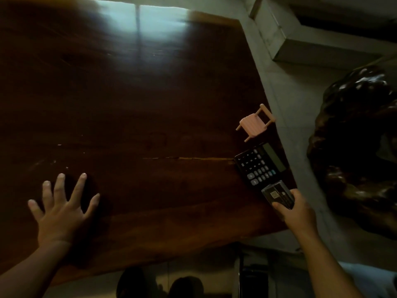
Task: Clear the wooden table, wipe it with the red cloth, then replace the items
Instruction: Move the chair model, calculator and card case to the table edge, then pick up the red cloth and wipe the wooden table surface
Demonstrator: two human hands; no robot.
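The dark wooden table (133, 117) fills most of the view. Near its right edge stands a small pink toy chair (254, 123), and just below it lies a black calculator (261, 164). My right hand (297, 214) grips a small dark box with a clear wrap (278, 195) at the table's right edge, touching the calculator's near end. My left hand (62, 209) hovers or rests flat over the table's near left part, fingers spread, holding nothing. No red cloth is in view.
A grey concrete floor (300, 100) runs along the table's right side. A large dark glossy carved wooden piece (356, 147) stands to the right. A concrete step or ledge (305, 46) is at the upper right. My feet show below the table's near edge.
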